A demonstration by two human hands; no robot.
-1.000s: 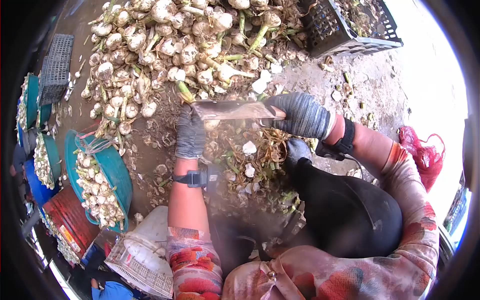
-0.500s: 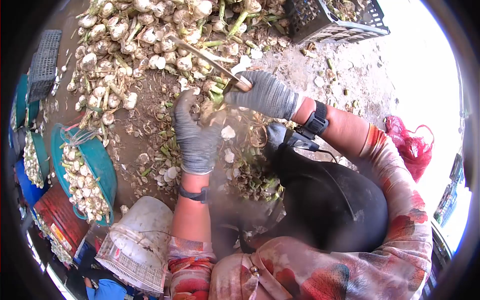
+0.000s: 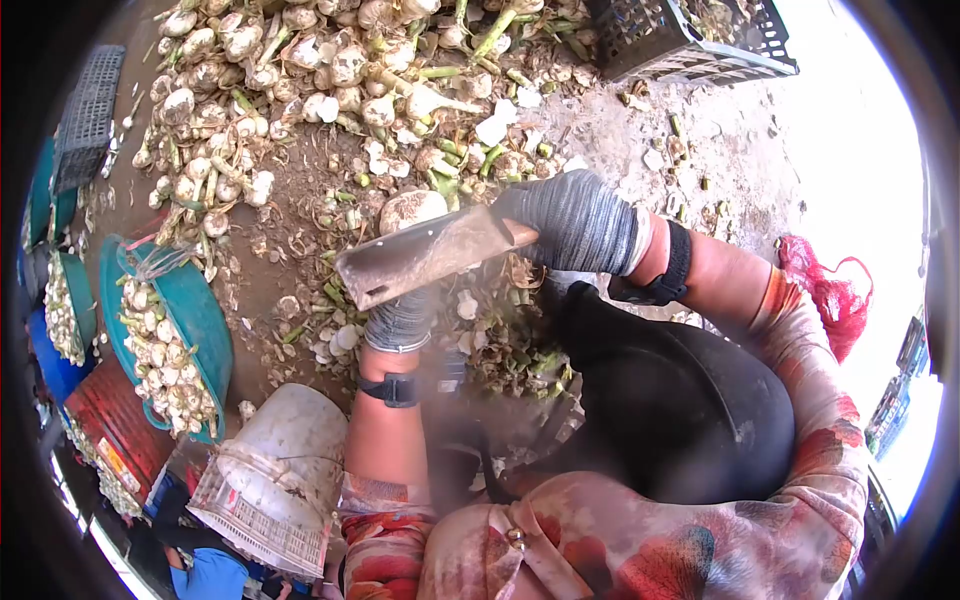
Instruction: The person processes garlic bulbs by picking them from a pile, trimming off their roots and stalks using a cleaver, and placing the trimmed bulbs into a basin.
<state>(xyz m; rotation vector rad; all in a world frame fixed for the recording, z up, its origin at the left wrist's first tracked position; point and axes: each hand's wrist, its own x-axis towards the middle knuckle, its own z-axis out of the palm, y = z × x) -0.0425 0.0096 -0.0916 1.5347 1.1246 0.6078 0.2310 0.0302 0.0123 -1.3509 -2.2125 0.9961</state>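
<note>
The grip of the right hand point(image 3: 575, 222), in a grey knitted glove, is wrapped firmly round the handle of a broad, rectangular metal cleaver point(image 3: 420, 254). Its blade slants across the left hand point(image 3: 398, 322), in a matching glove, covering the fingers, so how far open that grip is, or what it has hold of, I cannot tell. Just beyond the blade's upper edge shows a pale, rounded bulb point(image 3: 412, 211). Below lie green stem pieces and papery skins point(image 3: 500, 352) on the dirty floor. Further out spreads a large heap of whitish garlic bulbs point(image 3: 335, 68), near a black slatted plastic crate point(image 3: 695, 62). A teal plastic basin point(image 3: 203, 288) of garlic and a dirty white bucket point(image 3: 290, 432) stand to the left.
</note>
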